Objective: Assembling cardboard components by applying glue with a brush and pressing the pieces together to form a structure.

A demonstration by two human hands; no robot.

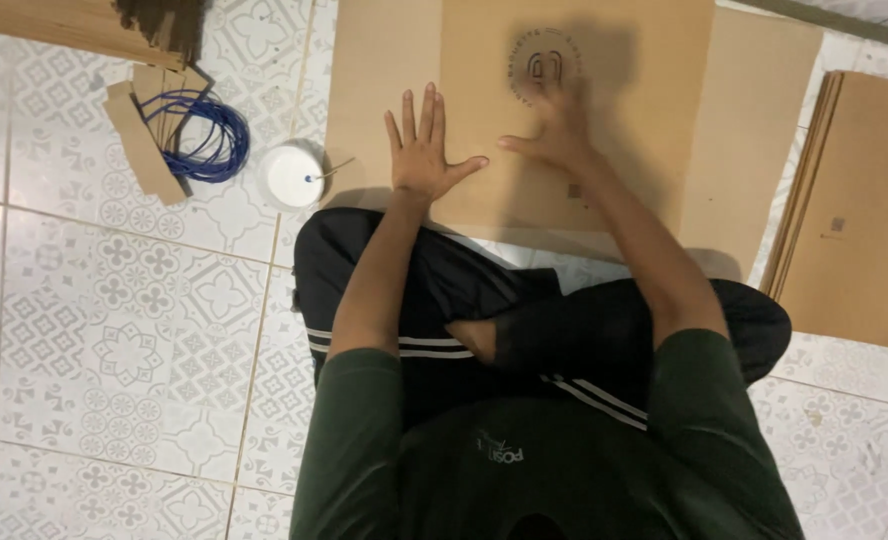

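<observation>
- the person sits cross-legged on a patterned tile floor (114,340), seen from above, in a dark green shirt and black trousers with white stripes.
- a flat cardboard sheet (484,150) lies on the floor in front of the knees, at 12 o'clock from the body. it has a round printed mark near its far edge.
- the left hand (422,150) rests palm down on the cardboard sheet, near its close edge. the fingers are straight and spread, the thumb points out toward 3 o'clock. it grips nothing.
- the right hand (556,128) is also on the cardboard sheet, just beside the left hand, at about 2 o'clock from it. it is blurred, so i cannot tell exactly how the fingers are; they seem open and flat on the surface, with the thumb toward 9 o'clock, holding nothing.
- the two thumbs point toward each other but the hands are apart.
- a white round container (291,177) with a thin stick in it stands on the floor at 9 o'clock from the left hand, just beside the left edge of the cardboard sheet.
- a coil of blue wire (209,135) lies at 10 o'clock from the left hand, on small cardboard strips (142,150).
- a stack of flat cardboard (854,200) lies at 3 o'clock from the right hand, well apart from it.
- some wooden boards (54,25) are at the far left corner, at 10 o'clock.
</observation>
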